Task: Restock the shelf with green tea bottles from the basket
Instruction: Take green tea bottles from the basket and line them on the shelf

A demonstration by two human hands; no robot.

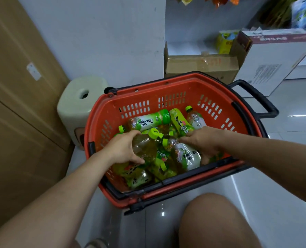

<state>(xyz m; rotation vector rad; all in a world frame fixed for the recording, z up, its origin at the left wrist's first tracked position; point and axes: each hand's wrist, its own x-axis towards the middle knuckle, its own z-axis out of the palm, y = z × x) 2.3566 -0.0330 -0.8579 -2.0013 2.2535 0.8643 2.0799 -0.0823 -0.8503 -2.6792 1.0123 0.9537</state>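
An orange plastic basket (145, 97) with black handles sits on the floor in front of me, holding several green tea bottles with lime-green caps. My left hand (121, 149) is wrapped around one green tea bottle (145, 149) in the middle of the pile, cap pointing away from me. My right hand (202, 140) grips a second green tea bottle (186, 156) with a white and green label, right beside the first. More bottles (148, 120) lie on their sides at the far end of the basket.
A pale green plastic stool (80, 104) stands left of the basket against a grey wall. Cardboard boxes (202, 66) and a white box (270, 58) sit behind it by the low shelf (184, 47). A large brown carton (20, 104) fills the left. My knee (218, 222) is near the basket.
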